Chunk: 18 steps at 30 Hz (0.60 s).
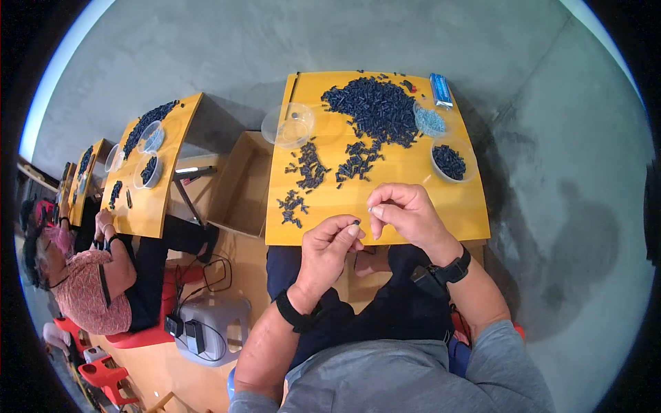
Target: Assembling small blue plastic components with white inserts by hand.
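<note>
Above the near edge of a yellow table (pixel 413 227), my left hand (pixel 325 251) is closed, thumb and fingers pinching a small black cylindrical piece (pixel 356 222). My right hand (pixel 407 212), a short gap to the right, pinches a tiny pale piece (pixel 370 208) too small to name. Beyond the hands lie loose groups of short dark cylinders (pixel 310 167) and a large dark heap (pixel 375 110) of the same. On the right stand a clear tub of dark cylinders (pixel 449 162) and a clear tub of small light-blue pieces (pixel 430 121).
A clear round tub (pixel 292 126) overhangs the table's left edge. A blue-and-white packet (pixel 441 91) lies at the far right corner. Left of the table are a cardboard box (pixel 241 182), a grey stool (pixel 219 330) with cables, and a seated person (pixel 93 286) at another yellow table (pixel 155 199).
</note>
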Tool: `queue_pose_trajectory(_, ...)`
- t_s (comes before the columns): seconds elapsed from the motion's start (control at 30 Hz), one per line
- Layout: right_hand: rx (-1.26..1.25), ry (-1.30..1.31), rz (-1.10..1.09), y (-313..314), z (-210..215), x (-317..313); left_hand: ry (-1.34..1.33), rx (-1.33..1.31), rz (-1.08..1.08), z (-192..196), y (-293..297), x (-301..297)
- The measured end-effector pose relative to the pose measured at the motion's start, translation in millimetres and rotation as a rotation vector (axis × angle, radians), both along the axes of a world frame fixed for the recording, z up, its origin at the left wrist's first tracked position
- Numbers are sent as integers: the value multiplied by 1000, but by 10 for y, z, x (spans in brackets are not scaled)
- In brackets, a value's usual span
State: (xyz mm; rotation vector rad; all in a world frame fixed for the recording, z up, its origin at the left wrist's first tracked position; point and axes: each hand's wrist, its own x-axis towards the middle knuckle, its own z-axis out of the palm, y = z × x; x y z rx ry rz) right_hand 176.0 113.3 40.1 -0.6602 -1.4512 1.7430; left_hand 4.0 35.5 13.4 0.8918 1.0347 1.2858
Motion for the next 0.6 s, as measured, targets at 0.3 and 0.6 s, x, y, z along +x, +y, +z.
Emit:
queue_pose_trajectory(0.3, 113, -39, 27, -189, 130, -57, -14, 41, -3, 145, -88, -11)
queue_pose_trajectory(0.6, 151, -74, 28, -238, 113, -63, -62, 63, 1, 85, -139, 18)
